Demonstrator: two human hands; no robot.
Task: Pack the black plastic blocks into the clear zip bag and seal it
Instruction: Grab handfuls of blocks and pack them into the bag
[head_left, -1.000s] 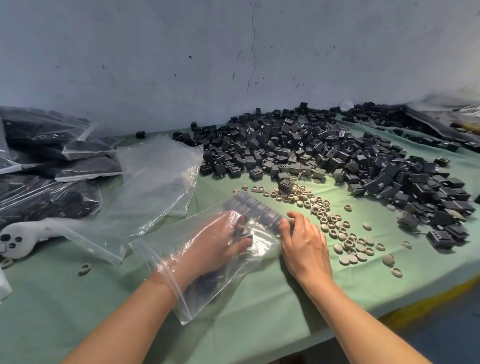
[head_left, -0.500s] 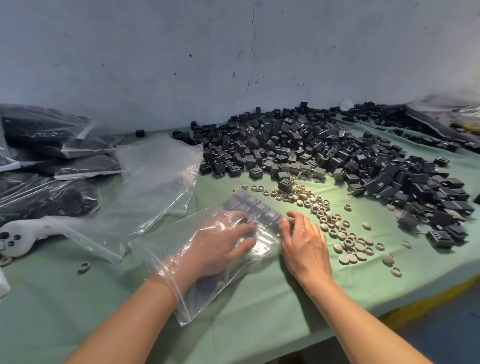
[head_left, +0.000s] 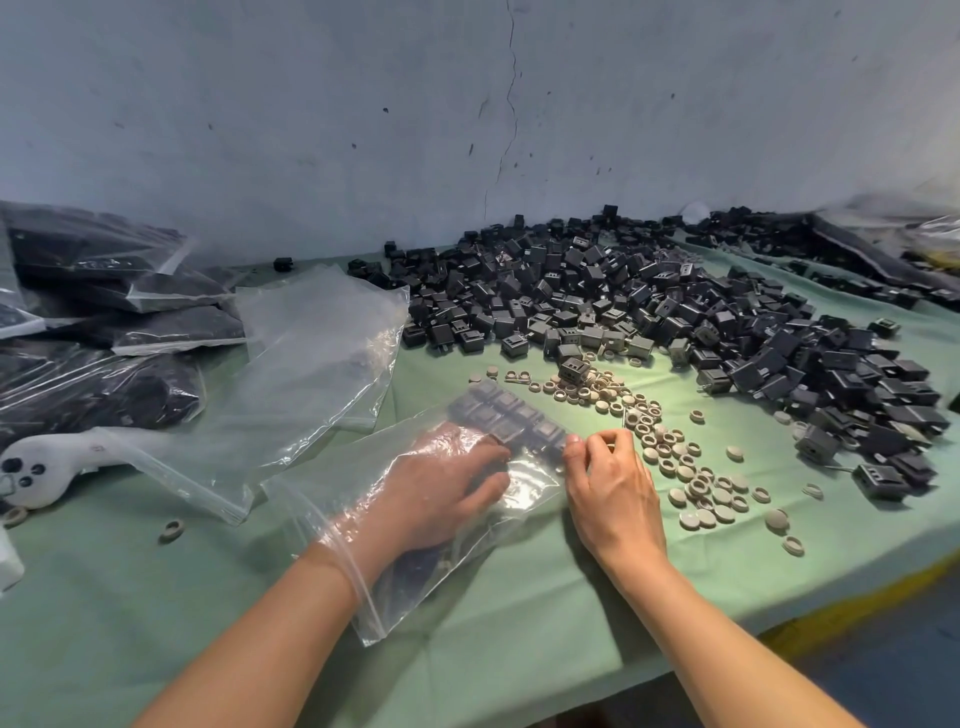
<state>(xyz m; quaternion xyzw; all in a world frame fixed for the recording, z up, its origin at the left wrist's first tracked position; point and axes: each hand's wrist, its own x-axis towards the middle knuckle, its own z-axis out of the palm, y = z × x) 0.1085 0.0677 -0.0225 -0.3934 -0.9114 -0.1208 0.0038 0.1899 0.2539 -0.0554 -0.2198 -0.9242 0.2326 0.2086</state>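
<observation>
Blocks (head_left: 506, 415) line zip bag (head_left: 332, 488) (left hand (head_left: 441, 488) inside, right hand (head_left: 613, 483) at edge).

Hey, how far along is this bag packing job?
Done: filled bags stacked at left, and a row of black blocks sits in the clear zip bag. In hand: the left hand touches blocks inside it; the right hand pinches its edge. Left: the large loose block pile, and sealing this open bag.

Thin, glossy plastic film for the clear zip bag (head_left: 337, 493), creased, catching glare. black blocks (head_left: 649, 312): moulded plastic, matt, faint grey sheen on flat faces. table cover (head_left: 519, 649): green cloth, matt, softly wrinkled. wall (head_left: 363, 104): rough painted plaster, matt, cracked.
</observation>
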